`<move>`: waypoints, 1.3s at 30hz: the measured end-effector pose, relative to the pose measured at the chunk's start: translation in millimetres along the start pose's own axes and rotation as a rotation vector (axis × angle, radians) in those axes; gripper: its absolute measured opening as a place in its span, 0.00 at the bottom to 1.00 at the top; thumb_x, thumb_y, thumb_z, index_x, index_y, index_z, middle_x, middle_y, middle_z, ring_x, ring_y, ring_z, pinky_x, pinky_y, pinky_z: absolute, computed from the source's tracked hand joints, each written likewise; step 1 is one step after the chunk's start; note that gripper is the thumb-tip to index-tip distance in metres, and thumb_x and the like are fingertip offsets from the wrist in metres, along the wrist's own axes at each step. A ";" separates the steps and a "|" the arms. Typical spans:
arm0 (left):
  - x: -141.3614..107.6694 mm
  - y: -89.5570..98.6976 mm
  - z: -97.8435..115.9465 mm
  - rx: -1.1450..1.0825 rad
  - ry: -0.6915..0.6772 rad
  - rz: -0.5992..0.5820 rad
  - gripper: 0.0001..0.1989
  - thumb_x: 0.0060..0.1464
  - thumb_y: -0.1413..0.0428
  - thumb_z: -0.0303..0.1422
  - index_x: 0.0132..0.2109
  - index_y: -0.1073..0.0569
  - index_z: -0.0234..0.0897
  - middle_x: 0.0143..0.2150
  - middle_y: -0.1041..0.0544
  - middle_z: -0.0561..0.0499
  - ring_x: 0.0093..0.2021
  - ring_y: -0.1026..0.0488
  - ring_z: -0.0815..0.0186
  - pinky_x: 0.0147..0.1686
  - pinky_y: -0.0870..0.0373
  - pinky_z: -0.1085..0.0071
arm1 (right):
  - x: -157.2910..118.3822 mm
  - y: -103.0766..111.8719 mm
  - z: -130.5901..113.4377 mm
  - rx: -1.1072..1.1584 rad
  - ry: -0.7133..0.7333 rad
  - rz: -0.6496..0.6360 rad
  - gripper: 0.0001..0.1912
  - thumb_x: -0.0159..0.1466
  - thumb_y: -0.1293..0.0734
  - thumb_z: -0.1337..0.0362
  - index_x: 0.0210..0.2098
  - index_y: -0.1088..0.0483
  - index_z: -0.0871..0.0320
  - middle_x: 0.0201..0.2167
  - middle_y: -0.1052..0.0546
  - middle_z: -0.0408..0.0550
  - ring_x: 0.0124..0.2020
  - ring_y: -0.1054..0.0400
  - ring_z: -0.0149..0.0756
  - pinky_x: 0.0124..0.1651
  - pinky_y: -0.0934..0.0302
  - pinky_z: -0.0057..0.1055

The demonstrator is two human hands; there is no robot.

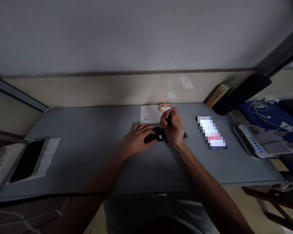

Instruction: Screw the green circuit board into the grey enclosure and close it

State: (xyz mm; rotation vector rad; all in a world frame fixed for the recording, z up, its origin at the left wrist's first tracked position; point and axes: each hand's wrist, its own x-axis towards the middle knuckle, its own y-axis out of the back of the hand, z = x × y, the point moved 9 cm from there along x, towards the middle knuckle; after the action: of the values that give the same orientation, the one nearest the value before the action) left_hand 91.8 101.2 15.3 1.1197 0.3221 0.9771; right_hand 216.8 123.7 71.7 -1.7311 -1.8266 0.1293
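- Nearest the camera, both of my forearms reach forward over the front edge of the grey worktop (88, 143), and they meet near its middle.
- My left hand (139, 138) lies flat, palm down, with its fingers resting on the left end of a small black device (156, 136) that lies on the worktop; this grip is loose and spread, pressing on the device rather than closing round it.
- My right hand (173, 126) is curled into a closed grip round a thin dark tool (169, 117), held nearly upright, its lower end at the right part of the black device.
- Whether the tool's tip touches the device I cannot tell; the light is dim and my fingers cover the spot.
- Just behind my hands lies a white sheet of paper (148, 114) with a few small dark specks on it.
- At the far edge of that paper sits a small orange animal figure (165, 106), just beyond my right hand.
- To the right, well apart from my hands, a white charging unit with a row of blue lights (255, 144) stands at the worktop's edge.
- Far to the left, a dark phone (26, 161) lies on a pale cloth.
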 end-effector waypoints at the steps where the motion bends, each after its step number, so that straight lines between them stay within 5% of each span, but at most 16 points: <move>1: 0.0 0.1 0.3 0.001 -0.003 -0.003 0.09 0.65 0.40 0.40 0.49 0.21 0.44 0.61 0.21 0.48 0.62 0.28 0.53 0.63 0.35 0.51 | 0.4 -0.7 -0.5 0.006 0.003 -0.005 0.26 0.64 0.30 0.39 0.29 0.37 0.53 0.23 0.41 0.37 0.22 0.50 0.28 0.24 0.53 0.29; 11: -1.9 0.7 0.1 0.013 -0.020 0.020 0.08 0.66 0.41 0.39 0.49 0.22 0.44 0.62 0.21 0.48 0.63 0.27 0.54 0.63 0.34 0.52 | -2.2 -1.9 2.2 -0.010 0.000 -0.025 0.24 0.66 0.31 0.40 0.30 0.36 0.53 0.22 0.40 0.38 0.22 0.49 0.28 0.25 0.53 0.29; 21: -3.1 12.0 2.6 -0.088 -0.060 0.147 0.05 0.68 0.44 0.34 0.44 0.23 0.42 0.59 0.20 0.46 0.60 0.25 0.56 0.61 0.31 0.53 | 1.0 -2.4 -0.7 0.229 -0.087 0.006 0.23 0.66 0.31 0.41 0.30 0.38 0.52 0.22 0.47 0.36 0.20 0.51 0.28 0.24 0.49 0.28; 29: -5.9 23.2 -13.1 -0.062 0.059 0.223 0.10 0.69 0.46 0.34 0.42 0.19 0.44 0.54 0.18 0.48 0.55 0.25 0.57 0.59 0.31 0.54 | 14.9 39.5 -9.7 0.169 -0.039 0.182 0.25 0.65 0.31 0.40 0.29 0.40 0.51 0.21 0.48 0.36 0.19 0.53 0.29 0.23 0.49 0.29; 35: 37.6 36.5 -28.6 0.023 0.062 0.193 0.09 0.66 0.43 0.35 0.43 0.17 0.45 0.51 0.18 0.48 0.55 0.27 0.56 0.59 0.31 0.54 | 19.9 54.9 -12.2 0.116 -0.092 0.162 0.28 0.61 0.30 0.36 0.29 0.42 0.50 0.20 0.48 0.35 0.19 0.54 0.30 0.23 0.51 0.30; 39: 79.0 28.8 -26.5 0.077 0.032 0.115 0.08 0.66 0.42 0.35 0.44 0.17 0.44 0.51 0.18 0.48 0.55 0.27 0.56 0.60 0.33 0.55 | 17.9 48.9 -9.4 0.144 -0.132 0.104 0.27 0.61 0.30 0.36 0.29 0.42 0.51 0.20 0.48 0.35 0.19 0.55 0.30 0.23 0.53 0.28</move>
State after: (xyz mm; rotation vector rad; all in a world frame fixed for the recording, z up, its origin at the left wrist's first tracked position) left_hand 104.7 182.3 47.2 1.2039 0.3264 1.0928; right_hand 264.9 144.1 62.9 -1.7509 -1.7725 0.4158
